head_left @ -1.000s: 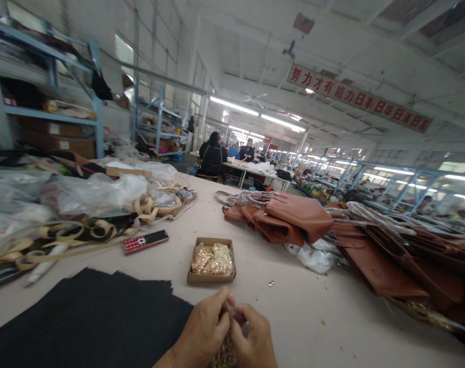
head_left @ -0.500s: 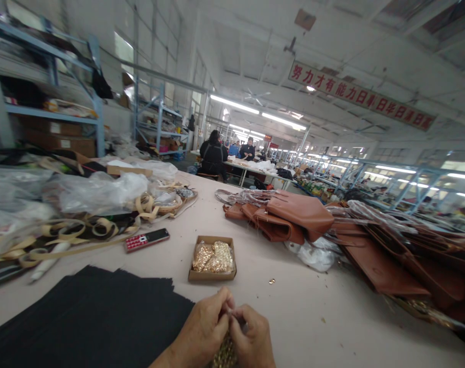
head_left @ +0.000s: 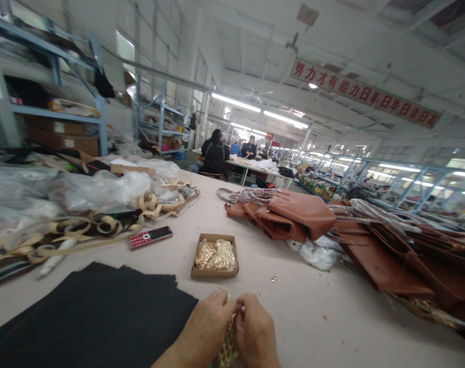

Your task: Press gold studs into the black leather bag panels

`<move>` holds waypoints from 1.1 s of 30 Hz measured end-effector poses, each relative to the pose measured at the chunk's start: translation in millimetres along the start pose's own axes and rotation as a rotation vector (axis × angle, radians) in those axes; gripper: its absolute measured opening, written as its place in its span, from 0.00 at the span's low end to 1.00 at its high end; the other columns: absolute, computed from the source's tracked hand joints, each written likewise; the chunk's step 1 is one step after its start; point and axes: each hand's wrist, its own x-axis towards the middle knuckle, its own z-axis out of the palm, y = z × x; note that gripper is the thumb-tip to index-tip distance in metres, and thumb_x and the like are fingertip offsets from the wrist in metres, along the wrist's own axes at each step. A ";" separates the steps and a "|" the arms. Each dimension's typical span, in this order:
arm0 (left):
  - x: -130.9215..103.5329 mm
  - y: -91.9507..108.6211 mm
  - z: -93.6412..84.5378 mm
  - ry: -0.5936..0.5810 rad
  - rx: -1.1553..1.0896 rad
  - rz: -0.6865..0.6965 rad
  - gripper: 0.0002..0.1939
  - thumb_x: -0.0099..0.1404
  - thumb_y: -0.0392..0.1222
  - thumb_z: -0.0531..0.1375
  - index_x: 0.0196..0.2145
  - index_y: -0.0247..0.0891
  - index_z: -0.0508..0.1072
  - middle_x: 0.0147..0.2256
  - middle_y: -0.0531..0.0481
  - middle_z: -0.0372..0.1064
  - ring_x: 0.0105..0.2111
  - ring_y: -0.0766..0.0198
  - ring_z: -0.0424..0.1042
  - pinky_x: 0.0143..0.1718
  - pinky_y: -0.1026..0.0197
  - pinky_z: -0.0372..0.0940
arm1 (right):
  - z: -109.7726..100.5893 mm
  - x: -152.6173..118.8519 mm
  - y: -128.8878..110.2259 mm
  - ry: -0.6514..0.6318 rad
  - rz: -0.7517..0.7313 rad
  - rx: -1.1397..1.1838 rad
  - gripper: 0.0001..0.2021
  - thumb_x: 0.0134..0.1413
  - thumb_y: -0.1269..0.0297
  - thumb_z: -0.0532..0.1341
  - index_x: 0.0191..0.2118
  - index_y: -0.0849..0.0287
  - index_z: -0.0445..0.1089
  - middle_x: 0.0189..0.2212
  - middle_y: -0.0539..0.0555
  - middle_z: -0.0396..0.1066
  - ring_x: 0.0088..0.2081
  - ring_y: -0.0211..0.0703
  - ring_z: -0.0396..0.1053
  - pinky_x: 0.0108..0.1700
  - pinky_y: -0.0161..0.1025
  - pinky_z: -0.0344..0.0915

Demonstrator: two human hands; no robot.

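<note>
Both the left hand (head_left: 209,329) and right hand (head_left: 255,332) pinch a gold chain (head_left: 228,345) hanging between them.

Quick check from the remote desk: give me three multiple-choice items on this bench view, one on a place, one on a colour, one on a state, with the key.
1. Where does the cardboard box of gold pieces sit?
A. On the black sheets
B. On bare table beyond the hands
C. On the brown bags

2. What colour is the phone's keypad end?
A. Red
B. Blue
C. White

3. What are the hands doing?
A. Lying flat, apart
B. One is in the box
C. Pressed together on a gold chain

Key: 1 B, the box stands on the table. 2 A, the phone shows red. 3 C, left hand and right hand pinch the gold chain.
</note>
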 end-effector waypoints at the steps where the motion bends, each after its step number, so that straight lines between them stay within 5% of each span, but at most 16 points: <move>1: 0.0 1.6 -0.6 -0.010 0.014 -0.008 0.11 0.65 0.29 0.52 0.38 0.38 0.73 0.39 0.44 0.70 0.39 0.55 0.69 0.40 0.54 0.65 | -0.9 0.1 -2.0 0.005 -0.008 -0.006 0.10 0.63 0.70 0.47 0.33 0.54 0.62 0.24 0.49 0.68 0.24 0.41 0.70 0.27 0.35 0.61; 8: -3.6 1.1 3.8 -0.013 0.009 0.035 0.11 0.64 0.29 0.52 0.37 0.37 0.73 0.39 0.44 0.70 0.40 0.55 0.67 0.42 0.54 0.65 | -5.2 0.6 -1.2 0.013 -0.039 0.033 0.10 0.59 0.74 0.49 0.39 0.54 0.64 0.28 0.50 0.70 0.28 0.42 0.70 0.31 0.35 0.63; 15: -10.0 6.3 -8.8 0.073 -0.061 0.221 0.11 0.54 0.30 0.56 0.36 0.38 0.69 0.40 0.47 0.67 0.41 0.56 0.64 0.45 0.53 0.63 | -7.7 -3.2 15.5 -0.016 0.028 0.045 0.10 0.57 0.72 0.54 0.42 0.55 0.66 0.30 0.50 0.72 0.28 0.42 0.70 0.32 0.36 0.66; 19: -8.4 6.7 -1.8 0.040 -0.095 0.343 0.03 0.56 0.33 0.57 0.28 0.39 0.66 0.34 0.50 0.68 0.34 0.61 0.67 0.37 0.60 0.63 | -10.6 -5.2 29.6 -0.002 0.118 0.069 0.10 0.55 0.70 0.56 0.43 0.56 0.68 0.29 0.50 0.73 0.26 0.40 0.71 0.31 0.35 0.66; 26: -6.4 5.9 4.0 0.132 -0.078 0.437 0.08 0.54 0.32 0.59 0.21 0.39 0.64 0.22 0.56 0.67 0.22 0.67 0.65 0.24 0.63 0.55 | -22.4 0.7 39.2 -0.118 0.219 0.111 0.06 0.57 0.67 0.57 0.34 0.57 0.72 0.29 0.51 0.76 0.28 0.40 0.73 0.34 0.34 0.66; 33: -7.0 -3.7 -1.1 0.118 -0.106 0.396 0.15 0.65 0.41 0.55 0.22 0.38 0.66 0.23 0.52 0.66 0.25 0.64 0.64 0.29 0.61 0.57 | -21.5 4.5 31.8 -0.180 0.324 0.175 0.07 0.58 0.64 0.57 0.36 0.58 0.73 0.30 0.52 0.76 0.31 0.42 0.73 0.37 0.37 0.66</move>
